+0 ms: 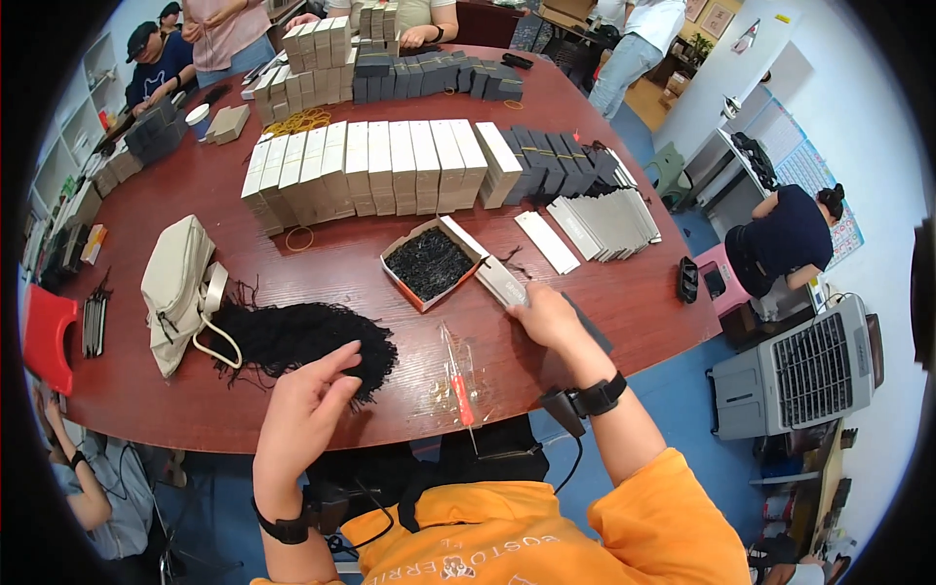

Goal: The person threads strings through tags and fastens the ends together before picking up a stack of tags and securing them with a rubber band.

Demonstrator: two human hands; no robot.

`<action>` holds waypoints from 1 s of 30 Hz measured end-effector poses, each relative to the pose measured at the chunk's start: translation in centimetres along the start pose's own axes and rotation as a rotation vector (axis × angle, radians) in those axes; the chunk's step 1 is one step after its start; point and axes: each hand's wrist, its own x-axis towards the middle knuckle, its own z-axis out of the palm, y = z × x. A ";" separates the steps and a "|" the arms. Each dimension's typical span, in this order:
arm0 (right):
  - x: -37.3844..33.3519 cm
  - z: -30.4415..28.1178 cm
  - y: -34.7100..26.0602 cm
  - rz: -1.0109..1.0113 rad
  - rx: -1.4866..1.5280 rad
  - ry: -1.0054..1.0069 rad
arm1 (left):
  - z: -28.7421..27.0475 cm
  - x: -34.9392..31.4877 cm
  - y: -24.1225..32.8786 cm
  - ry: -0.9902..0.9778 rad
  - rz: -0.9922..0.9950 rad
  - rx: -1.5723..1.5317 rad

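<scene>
My right hand (548, 317) is closed on the near end of a grey tag (502, 281), which lies slanted beside a small open box (470, 283). Fine black pieces (427, 261) fill that box. Over the near edge of a heap of black strings (307, 336), my left hand (307, 405) hangs with thumb and fingers apart; nothing shows between them. A dark flat piece (590, 327) is partly hidden behind my right hand. Between my hands lies a red-handled tool (461, 395) on clear plastic.
A long row of white-edged tag stacks (370, 166) crosses the table (185, 414), with dark stacks (546, 161) beside it. Fanned grey tags (609, 222) lie right, a beige pouch (178, 283) left. Other people sit or stand around; an air cooler (814, 366) stands at right.
</scene>
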 end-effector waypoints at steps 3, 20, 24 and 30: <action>3.7 -2.9 3.2 -0.017 0.220 -0.001 | 1.7 2.4 1.6 -0.118 0.218 0.225; 11.0 -5.9 8.9 -0.129 -0.356 0.369 | 26.5 24.6 3.0 -0.303 0.753 1.164; 11.0 -5.7 9.7 -0.215 -0.372 0.396 | 26.6 23.6 2.3 -0.288 0.723 1.174; 11.0 -5.3 9.9 -0.216 -0.412 0.545 | 25.1 20.3 1.1 -0.279 0.598 1.114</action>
